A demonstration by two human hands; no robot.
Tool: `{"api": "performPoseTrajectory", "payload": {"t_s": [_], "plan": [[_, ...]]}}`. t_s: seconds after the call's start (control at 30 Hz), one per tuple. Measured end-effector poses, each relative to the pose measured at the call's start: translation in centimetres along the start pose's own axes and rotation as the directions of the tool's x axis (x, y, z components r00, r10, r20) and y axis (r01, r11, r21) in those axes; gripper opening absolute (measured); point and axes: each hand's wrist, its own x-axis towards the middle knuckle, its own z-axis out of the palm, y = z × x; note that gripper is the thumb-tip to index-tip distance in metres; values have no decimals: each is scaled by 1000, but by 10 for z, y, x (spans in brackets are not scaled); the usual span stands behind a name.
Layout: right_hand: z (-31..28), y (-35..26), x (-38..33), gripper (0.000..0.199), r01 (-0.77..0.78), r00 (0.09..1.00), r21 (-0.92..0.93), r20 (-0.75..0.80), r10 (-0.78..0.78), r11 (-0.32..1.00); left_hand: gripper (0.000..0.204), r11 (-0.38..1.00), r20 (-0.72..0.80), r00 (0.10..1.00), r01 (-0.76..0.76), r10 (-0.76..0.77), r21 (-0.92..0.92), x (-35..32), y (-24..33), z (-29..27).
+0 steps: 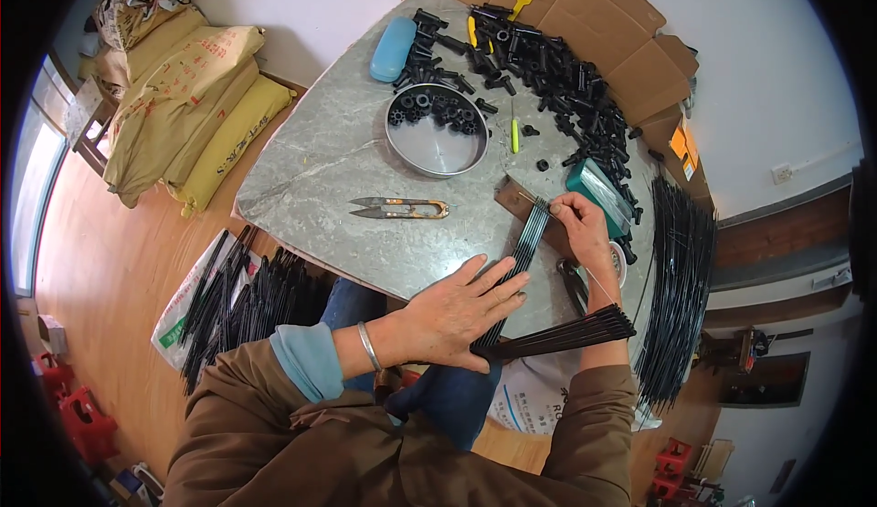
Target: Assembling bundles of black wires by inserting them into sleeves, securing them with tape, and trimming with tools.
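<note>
A row of thin black rods [528, 240] lies side by side, slanting up across the table's front edge. My left hand [466, 311] rests flat on its lower part, fingers spread. At the upper end, my right hand [583, 228] pinches the rod tips between thumb and fingers; anything finer there is too small to tell. A pale thread [603, 290] crosses my right wrist. Beneath the tips is a brown block [516, 198]. A fan of dark strips [566, 335] spreads rightward from under my left hand. Rusty thread snips [399, 208] lie left of the rods.
On the grey table [311, 155] stands a round metal tin [438, 146] with black tubular parts. A heap of black parts [557, 73] lies behind, against cardboard [585, 14]. Nearby are a blue case [393, 48], a green box [601, 198] and long black rods [678, 297].
</note>
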Motion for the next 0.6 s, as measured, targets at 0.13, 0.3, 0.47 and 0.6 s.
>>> {"api": "performPoseTrajectory", "payload": {"t_s": [0.13, 0.3, 0.47, 0.6], "plan": [[5, -2, 1, 9, -19, 999, -7, -46, 19, 1000, 93, 1000, -7, 1000, 4, -4, -2, -1, -1, 2], [9, -9, 6, 10, -15, 993, -39, -116, 10, 999, 92, 1000, -14, 1000, 3, -3, -2, -2, -1, 1], [-2, 2, -1, 10, -106, 972, 114, -198, 127, 988, 92, 1000, -10, 1000, -5, 5, -12, 0, -1, 1], [-7, -6, -5, 8, -71, 996, 116, -38, 76, 991, 92, 1000, 6, 1000, 8, -8, 0, -2, -2, 0]]}}
